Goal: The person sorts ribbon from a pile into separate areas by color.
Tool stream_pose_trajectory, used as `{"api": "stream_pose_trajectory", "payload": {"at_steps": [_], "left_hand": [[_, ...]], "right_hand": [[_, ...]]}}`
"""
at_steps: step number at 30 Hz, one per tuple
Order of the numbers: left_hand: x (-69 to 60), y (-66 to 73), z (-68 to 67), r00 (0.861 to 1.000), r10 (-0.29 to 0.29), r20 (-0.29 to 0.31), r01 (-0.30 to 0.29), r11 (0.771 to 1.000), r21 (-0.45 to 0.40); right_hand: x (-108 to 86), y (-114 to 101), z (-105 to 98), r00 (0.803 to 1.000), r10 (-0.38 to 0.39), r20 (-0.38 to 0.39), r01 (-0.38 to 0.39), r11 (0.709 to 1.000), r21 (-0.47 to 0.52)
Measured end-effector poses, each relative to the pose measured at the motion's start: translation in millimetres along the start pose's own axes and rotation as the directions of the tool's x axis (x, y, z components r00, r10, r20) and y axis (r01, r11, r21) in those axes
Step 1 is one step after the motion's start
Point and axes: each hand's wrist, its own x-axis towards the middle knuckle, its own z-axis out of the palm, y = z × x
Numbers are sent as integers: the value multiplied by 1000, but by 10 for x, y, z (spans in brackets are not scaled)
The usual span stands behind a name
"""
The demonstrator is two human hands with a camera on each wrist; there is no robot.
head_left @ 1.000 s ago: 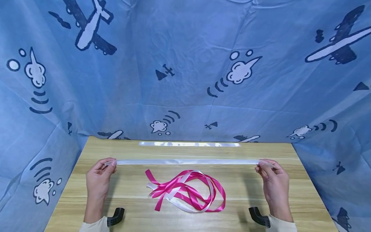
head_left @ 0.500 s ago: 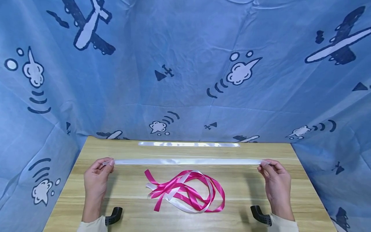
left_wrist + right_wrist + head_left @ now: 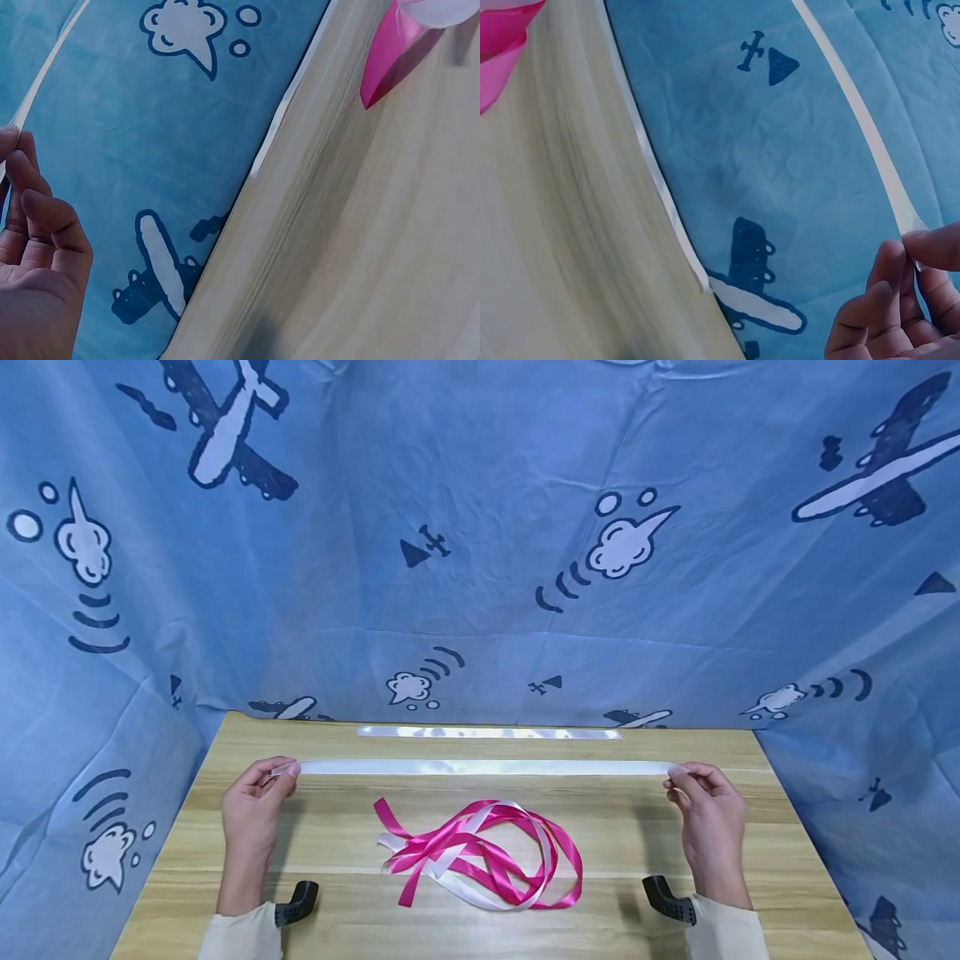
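A white satin ribbon (image 3: 480, 767) is stretched straight from side to side above the table. My left hand (image 3: 257, 822) pinches its left end between thumb and fingers; my right hand (image 3: 711, 827) pinches the other end. In the left wrist view the ribbon (image 3: 46, 67) rises from the fingertips of the left hand (image 3: 41, 262). The right wrist view shows the ribbon (image 3: 862, 120) running down to the pinch of the right hand (image 3: 900, 300). Below the ribbon, between the hands, lies a loose looped pile of pink and white ribbons (image 3: 495, 843).
Another white strip (image 3: 489, 732) lies flat along the back edge of the wooden table (image 3: 420, 935). Behind and at both sides hangs a blue cloth (image 3: 480, 568) printed with planes and clouds. A black device is on each wrist, at the sleeve.
Both hands have moved slightly up in the head view, toward the back strip, carrying the stretched ribbon. The ribbon pile and the back strip have stayed in place.
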Motion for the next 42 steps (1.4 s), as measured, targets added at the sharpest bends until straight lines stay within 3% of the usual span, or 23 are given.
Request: {"api": "stream_pose_trajectory", "payload": {"at_steps": [7, 14, 20, 32, 37, 42], "left_hand": [[167, -44, 124, 1000, 20, 16, -20, 999, 25], [357, -164, 200, 1000, -10, 17, 9, 999, 52], [484, -258, 264, 999, -25, 32, 20, 992, 127], [627, -463, 384, 996, -41, 74, 15, 949, 314], [669, -538, 413, 996, -31, 85, -5, 918, 396], [693, -579, 451, 996, -28, 91, -17, 889, 457]], "right_hand": [[174, 78, 97, 1000, -16, -25, 13, 994, -110], [326, 160, 174, 1000, -22, -21, 16, 968, -250], [456, 299, 252, 1000, -24, -19, 16, 936, -350], [721, 572, 328, 997, -77, -21, 54, 847, -529], [762, 630, 316, 998, -44, -34, 15, 805, -593], [785, 667, 294, 999, -19, -46, -14, 784, -621]]}}
